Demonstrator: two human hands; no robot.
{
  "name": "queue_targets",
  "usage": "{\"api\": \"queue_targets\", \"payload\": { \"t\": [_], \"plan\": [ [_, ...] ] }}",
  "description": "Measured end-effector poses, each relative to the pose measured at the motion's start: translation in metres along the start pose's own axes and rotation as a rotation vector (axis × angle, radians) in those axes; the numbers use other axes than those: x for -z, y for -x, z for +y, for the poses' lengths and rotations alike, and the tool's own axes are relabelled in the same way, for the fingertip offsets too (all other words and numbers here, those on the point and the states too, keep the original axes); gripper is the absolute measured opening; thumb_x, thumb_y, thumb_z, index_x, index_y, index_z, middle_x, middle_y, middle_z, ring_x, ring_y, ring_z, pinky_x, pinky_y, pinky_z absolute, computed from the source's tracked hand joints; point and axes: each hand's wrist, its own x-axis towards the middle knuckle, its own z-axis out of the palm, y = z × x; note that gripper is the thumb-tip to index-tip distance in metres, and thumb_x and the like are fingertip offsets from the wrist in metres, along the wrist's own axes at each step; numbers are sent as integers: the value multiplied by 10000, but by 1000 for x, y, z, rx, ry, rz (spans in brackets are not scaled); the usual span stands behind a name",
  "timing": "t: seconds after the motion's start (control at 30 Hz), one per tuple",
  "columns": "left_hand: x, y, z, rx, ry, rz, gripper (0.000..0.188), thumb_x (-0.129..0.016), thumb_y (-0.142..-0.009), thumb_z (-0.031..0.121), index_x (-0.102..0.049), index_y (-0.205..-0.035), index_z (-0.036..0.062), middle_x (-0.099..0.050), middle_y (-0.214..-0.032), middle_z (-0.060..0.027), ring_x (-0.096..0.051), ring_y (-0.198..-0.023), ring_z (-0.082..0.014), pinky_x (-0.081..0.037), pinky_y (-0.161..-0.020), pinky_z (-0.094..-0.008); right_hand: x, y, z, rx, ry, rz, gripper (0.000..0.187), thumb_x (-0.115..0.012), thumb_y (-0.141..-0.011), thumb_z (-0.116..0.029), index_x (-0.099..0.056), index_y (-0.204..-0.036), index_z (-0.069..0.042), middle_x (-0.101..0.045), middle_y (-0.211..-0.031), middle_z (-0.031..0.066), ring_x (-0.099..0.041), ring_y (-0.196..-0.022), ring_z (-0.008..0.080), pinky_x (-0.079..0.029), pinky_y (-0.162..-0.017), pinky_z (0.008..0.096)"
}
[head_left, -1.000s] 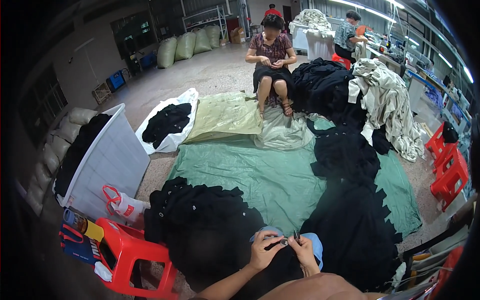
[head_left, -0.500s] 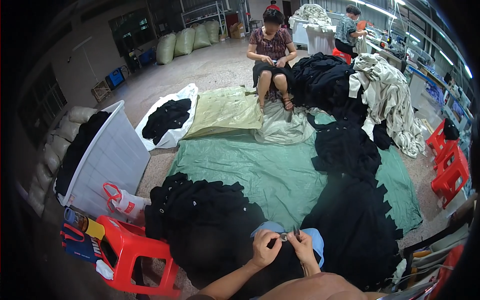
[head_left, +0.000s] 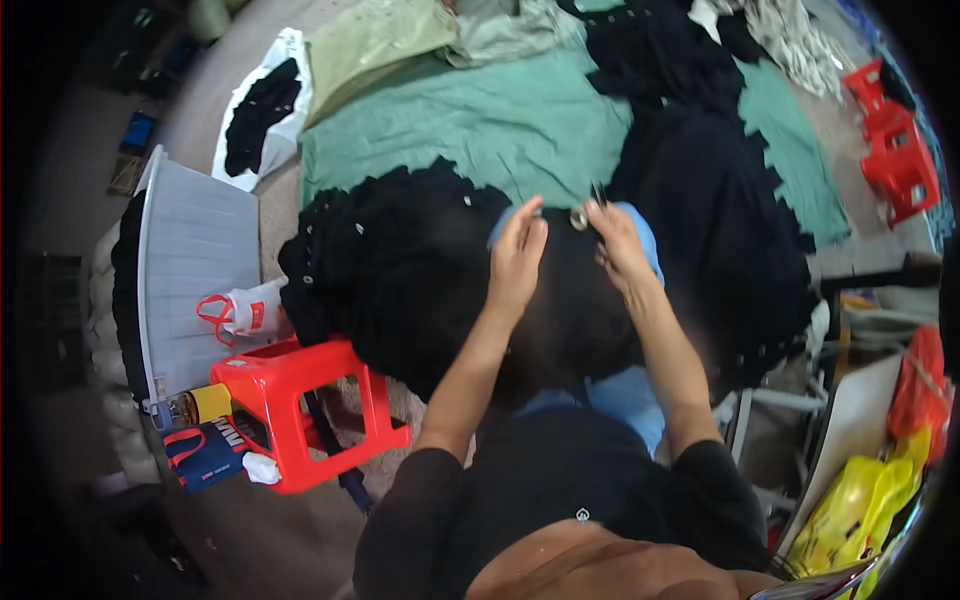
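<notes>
Over the black garment [head_left: 570, 290] on my lap, my left hand [head_left: 516, 255] is raised with its fingers stretched and thumb apart, holding nothing that I can see. Across a small gap, my right hand [head_left: 620, 240] is closed around small dark snips [head_left: 599, 190], whose two narrow points stick up past the fingers. Right at those fingertips shows a round, pale metal ring [head_left: 578, 218]; whether it is fixed to the cloth I cannot tell. Light blue cloth [head_left: 640, 235] shows beside my right hand.
Black garments are heaped at left [head_left: 390, 240] and right [head_left: 710, 230] on a green sheet [head_left: 450, 120]. A red stool [head_left: 300, 380] stands left, near a grey bin [head_left: 200, 270] and a white bag [head_left: 255, 312]. At right lie a yellow bag [head_left: 860, 510] and red stools [head_left: 895, 150].
My view has tipped down, so the people at the back are out of it. My hands have parted: the left has come off the ring and its fingers have straightened.
</notes>
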Motion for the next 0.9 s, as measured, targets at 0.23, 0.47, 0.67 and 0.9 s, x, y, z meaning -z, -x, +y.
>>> {"api": "queue_targets", "payload": {
  "t": [0.23, 0.47, 0.67, 0.9],
  "plan": [
    [1, 27, 16, 402, 568, -250, 174, -616, -935, 50, -638, -1093, -20, -676, -997, -49, -638, -853, -102, -522, -767, -252, -3, 33, -8, 94, -168, -33, 229, -588, -985, -275, -665, -989, -60, -561, -656, -76, -345, -435, -8, -251, -390, 178],
    [0, 52, 22, 424, 553, -154, 122, -604, -960, 137, -646, -1015, 37, -674, -921, -9, -634, -751, -57, -502, -606, -185, 10, 72, 3, 475, 274, 189, 158, -710, -883, -142, -713, -989, -23, -666, -853, 2, -606, -784, 89, -446, -697, 225],
    [-14, 56, 25, 310, 482, -156, 144, -580, -964, 146, -633, -1049, 43, -670, -944, -17, -647, -792, -75, -548, -653, -238, 0, 83, 5, 747, 498, 196, 166, -743, -830, -88, -729, -980, -18, -709, -884, 69, -643, -738, 141, -474, -655, 245],
    [-19, 63, 16, 278, 457, -212, 186, -537, -953, 70, -615, -1109, 5, -675, -1001, -67, -667, -876, -133, -555, -784, -292, 2, 90, 7, 557, 354, 146, 221, -726, -857, -120, -707, -1029, 17, -708, -956, 80, -645, -838, 113, -495, -749, 246]
  ]
}}
